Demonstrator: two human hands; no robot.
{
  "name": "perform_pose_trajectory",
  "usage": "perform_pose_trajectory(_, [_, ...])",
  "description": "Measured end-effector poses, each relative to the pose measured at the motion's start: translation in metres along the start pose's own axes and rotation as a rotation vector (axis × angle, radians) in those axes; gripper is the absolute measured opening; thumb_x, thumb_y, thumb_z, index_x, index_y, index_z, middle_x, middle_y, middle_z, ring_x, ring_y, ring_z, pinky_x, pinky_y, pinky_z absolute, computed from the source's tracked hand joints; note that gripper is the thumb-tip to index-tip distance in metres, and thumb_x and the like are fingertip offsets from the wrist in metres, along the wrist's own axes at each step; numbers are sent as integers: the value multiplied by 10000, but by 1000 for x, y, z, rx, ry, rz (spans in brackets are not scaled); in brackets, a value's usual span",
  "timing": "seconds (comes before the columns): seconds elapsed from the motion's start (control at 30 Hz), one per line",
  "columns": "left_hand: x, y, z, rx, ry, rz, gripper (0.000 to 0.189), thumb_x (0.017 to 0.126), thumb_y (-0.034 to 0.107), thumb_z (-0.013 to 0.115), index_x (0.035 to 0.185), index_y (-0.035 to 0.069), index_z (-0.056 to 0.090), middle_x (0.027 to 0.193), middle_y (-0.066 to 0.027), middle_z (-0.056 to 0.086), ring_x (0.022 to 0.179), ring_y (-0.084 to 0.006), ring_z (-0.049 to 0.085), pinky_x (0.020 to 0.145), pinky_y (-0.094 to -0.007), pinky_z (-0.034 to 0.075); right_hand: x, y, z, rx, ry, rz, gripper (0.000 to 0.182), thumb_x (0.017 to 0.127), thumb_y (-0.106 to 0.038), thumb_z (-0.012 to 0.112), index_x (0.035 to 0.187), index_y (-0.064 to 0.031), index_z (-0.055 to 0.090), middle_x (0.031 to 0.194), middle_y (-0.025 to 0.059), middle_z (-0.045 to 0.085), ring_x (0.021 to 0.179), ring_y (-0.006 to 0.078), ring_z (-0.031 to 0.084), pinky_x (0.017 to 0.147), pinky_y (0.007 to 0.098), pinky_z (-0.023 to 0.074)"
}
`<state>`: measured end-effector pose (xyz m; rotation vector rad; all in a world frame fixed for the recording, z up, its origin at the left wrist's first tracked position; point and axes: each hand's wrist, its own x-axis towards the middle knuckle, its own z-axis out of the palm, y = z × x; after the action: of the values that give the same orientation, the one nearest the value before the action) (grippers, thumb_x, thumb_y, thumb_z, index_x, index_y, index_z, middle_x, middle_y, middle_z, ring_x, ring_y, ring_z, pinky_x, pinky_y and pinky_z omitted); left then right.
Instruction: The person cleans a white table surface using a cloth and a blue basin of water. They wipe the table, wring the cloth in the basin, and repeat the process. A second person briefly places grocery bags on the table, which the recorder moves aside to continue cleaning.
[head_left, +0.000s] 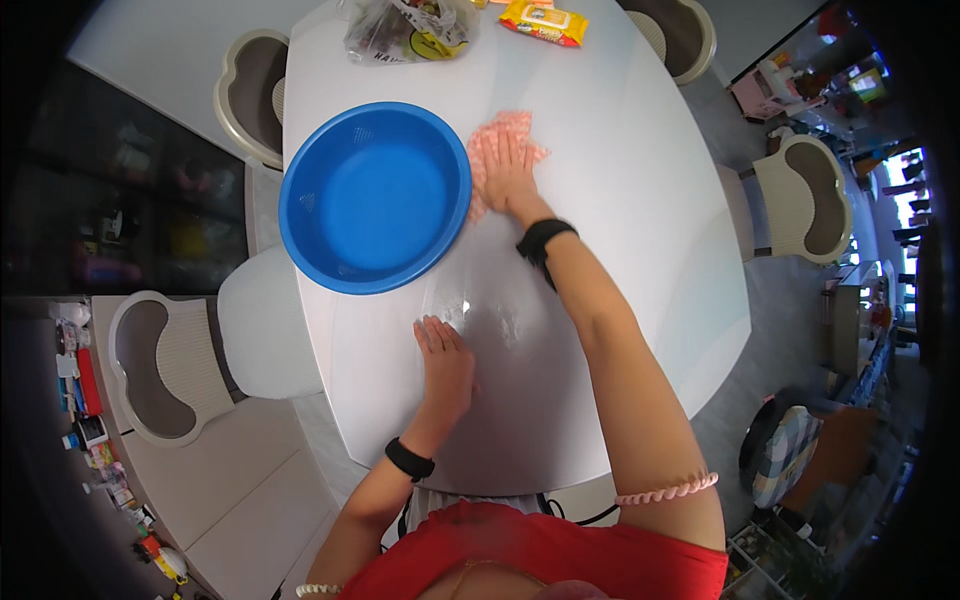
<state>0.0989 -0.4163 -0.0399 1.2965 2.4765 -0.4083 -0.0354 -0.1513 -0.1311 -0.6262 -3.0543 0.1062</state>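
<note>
My right hand (510, 172) lies palm down on a pink patterned cloth (517, 124), its fingers spread, holding it flat against the white table (637, 187). Just left of the cloth is a round blue plastic basin (375, 199) with small perforated patches in its wall and nothing inside. Nearer to me, my left hand (446, 367) is at the table surface below the basin, fingers extended and holding nothing; whether the palm touches the table is hard to tell. Shiny wet-looking marks (510, 326) show on the tabletop between my two hands.
At the far end are a clear plastic bag (409, 34) with contents and a yellow-and-red pack of baby wipes (544, 24). Chairs surround the table, including a left one (172, 367) and a right one (799, 199). A cabinet top (240, 495) holds assorted items at lower left.
</note>
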Motion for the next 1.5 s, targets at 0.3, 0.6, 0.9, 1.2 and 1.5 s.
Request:
perform_pose_trajectory(0.3, [-1, -3, 0, -92, -5, -6, 1017, 517, 414, 772, 1208, -188, 333, 1269, -368, 326, 1254, -465, 236, 1037, -584, 89, 24, 57, -26, 35, -160, 208, 684, 873, -525, 289, 1418, -172, 75, 1476, 99, 13, 1361, 257, 2, 1081, 452, 25])
perform_pose_trajectory(0.6, [0, -6, 7, -213, 73, -5, 1020, 479, 331, 816, 1209, -188, 327, 1281, -352, 327, 1265, -433, 241, 1033, -579, 106, -126, 110, -23, 40, -76, 371, 670, 887, -503, 263, 1414, -130, 84, 1469, 131, 22, 1357, 272, -8, 1079, 468, 18])
perform_pose_trajectory(0.9, [-33, -28, 31, -583, 390, -20, 719, 667, 244, 733, 1207, -88, 395, 1308, -225, 381, 1300, -327, 240, 998, -628, 100, -224, 30, -19, 13, -52, 341, 663, 890, -448, 291, 1407, -86, 89, 1457, 173, 48, 1350, 317, 18, 1074, 491, 40])
perform_pose_trajectory(1.2, [-121, -90, 45, -809, 610, -284, 364, 811, 107, 563, 1138, -44, 512, 1266, -186, 457, 1293, -307, 273, 1032, -565, 98, -323, -160, -40, -13, -228, -78, 615, 888, -379, 331, 1377, -31, 198, 1432, 204, 146, 1336, 363, 72, 1062, 512, 67])
perform_pose_trajectory(1.5, [-156, -104, 66, -889, 651, -386, 302, 818, 106, 527, 1103, 15, 568, 1206, -132, 529, 1251, -289, 357, 1030, -523, 186, -335, -264, -23, 444, 159, -124, 551, 844, -286, 462, 1323, -43, 337, 1382, 164, 297, 1307, 319, 209, 1055, 509, 128])
